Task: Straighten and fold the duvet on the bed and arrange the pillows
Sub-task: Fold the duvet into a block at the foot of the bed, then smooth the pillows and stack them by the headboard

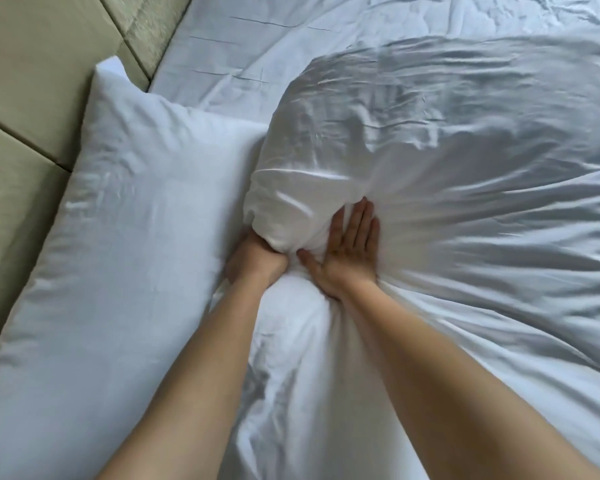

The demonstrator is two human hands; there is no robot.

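Fingers (pixel 355 221) flat on duvet (pixel 430 168)

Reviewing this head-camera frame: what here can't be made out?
- Left hand: fingers buried under the bunched white duvet, so its grip is unclear.
- White rectangular pillow: near end cut off by the frame's bottom-left edge.
- Beige padded headboard: mostly cut off by the left edge.
- Right hand: lies flat on the duvet, slightly motion-blurred.
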